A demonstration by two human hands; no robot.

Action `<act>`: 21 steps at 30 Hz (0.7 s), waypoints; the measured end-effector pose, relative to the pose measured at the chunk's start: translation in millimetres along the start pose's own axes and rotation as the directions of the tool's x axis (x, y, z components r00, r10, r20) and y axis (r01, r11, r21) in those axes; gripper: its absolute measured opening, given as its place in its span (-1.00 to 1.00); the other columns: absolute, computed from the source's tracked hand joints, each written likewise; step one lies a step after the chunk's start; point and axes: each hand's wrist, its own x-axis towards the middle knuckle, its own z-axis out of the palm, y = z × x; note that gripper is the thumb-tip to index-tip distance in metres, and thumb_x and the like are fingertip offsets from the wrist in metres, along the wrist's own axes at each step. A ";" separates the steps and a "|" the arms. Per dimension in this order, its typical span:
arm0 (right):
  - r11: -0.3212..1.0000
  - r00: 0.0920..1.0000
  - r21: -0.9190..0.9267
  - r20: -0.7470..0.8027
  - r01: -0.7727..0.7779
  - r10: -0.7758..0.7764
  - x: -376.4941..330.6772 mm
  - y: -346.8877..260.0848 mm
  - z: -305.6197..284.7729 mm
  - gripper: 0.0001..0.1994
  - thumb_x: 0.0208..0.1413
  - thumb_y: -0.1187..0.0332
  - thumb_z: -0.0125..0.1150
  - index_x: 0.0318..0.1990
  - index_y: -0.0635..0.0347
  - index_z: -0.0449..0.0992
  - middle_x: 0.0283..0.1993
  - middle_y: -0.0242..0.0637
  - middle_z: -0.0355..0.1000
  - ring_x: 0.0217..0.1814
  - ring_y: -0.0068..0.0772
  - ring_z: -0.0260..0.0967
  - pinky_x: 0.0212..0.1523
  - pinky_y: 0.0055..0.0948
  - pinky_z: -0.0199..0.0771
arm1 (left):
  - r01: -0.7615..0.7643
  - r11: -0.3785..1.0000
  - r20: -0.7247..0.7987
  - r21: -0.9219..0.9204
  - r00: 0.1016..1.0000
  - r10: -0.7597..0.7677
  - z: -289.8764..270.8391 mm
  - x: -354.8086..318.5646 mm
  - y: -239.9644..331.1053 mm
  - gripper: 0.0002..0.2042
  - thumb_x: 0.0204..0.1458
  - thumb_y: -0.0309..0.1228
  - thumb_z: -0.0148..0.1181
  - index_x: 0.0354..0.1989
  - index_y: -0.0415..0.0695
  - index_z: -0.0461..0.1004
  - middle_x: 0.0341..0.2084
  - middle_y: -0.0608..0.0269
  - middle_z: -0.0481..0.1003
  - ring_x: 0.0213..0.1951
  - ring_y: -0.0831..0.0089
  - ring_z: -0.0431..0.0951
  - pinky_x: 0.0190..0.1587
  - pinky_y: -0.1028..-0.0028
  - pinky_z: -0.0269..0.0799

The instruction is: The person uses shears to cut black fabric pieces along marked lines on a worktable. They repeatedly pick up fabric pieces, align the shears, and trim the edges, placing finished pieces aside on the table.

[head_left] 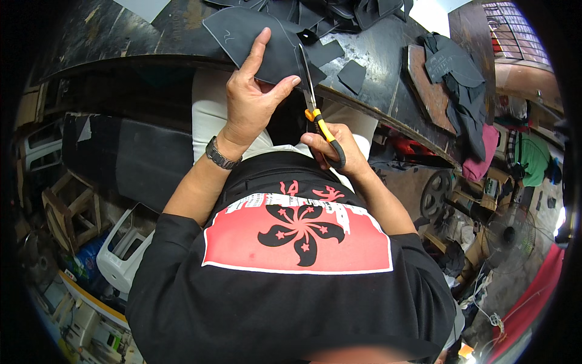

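While the left hand (251,100) pinches a dark fabric piece (254,42) at the near edge of the black table (388,54), thumb under, fingers on top, the right hand (336,148) is closed through the scissors (315,103) handles, blades at the fabric's right edge. More dark cut pieces (451,70) piled on a wooden board (427,91) to the right. No containers clearly readable.

Dark worktable (388,54) carries black fabric pieces (351,76).

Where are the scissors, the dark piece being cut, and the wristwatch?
scissors (308,82): head view, on the metal blades above the orange handle.
dark fabric piece (242,30): head view, on its flat upper part, left of the left-hand finger.
wristwatch (219,156): head view, on the band around the left wrist.
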 end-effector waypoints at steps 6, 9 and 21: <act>1.000 0.999 -0.018 -0.035 -0.024 0.023 -6.6 -3.9 6.3 -0.60 0.07 0.07 0.38 -0.60 0.14 0.42 -0.74 -0.53 0.24 -0.77 -0.70 0.16 -0.74 -0.62 0.12 | -0.015 1.000 0.005 -0.004 1.000 0.015 1.4 0.6 -1.9 -0.25 -0.08 -0.61 0.39 0.34 -0.18 0.18 -0.12 0.13 0.57 -0.19 0.55 0.59 -0.11 0.55 0.56; 0.997 0.997 -0.043 -0.035 -0.067 0.065 -4.9 -2.4 4.5 -0.60 0.05 0.07 0.39 -0.58 0.15 0.42 -0.73 -0.51 0.25 -0.77 -0.70 0.17 -0.74 -0.63 0.12 | -0.009 1.000 -0.002 0.019 1.000 0.009 -0.6 -0.4 -0.2 -0.30 -0.07 -0.60 0.38 0.31 -0.18 0.24 -0.12 0.12 0.58 -0.18 0.56 0.58 -0.10 0.56 0.54; 0.999 0.972 0.051 0.234 0.004 -0.016 5.3 -7.2 -18.8 -0.63 0.10 0.07 0.29 -0.43 0.25 0.45 -0.55 -0.38 0.37 -0.59 -0.57 0.34 -0.57 -0.60 0.36 | 0.059 0.996 0.112 0.071 0.991 -0.067 -19.8 -6.3 1.0 -0.45 -0.02 -0.61 0.31 0.22 -0.13 0.40 0.07 0.21 0.49 0.00 0.56 0.49 0.07 0.57 0.42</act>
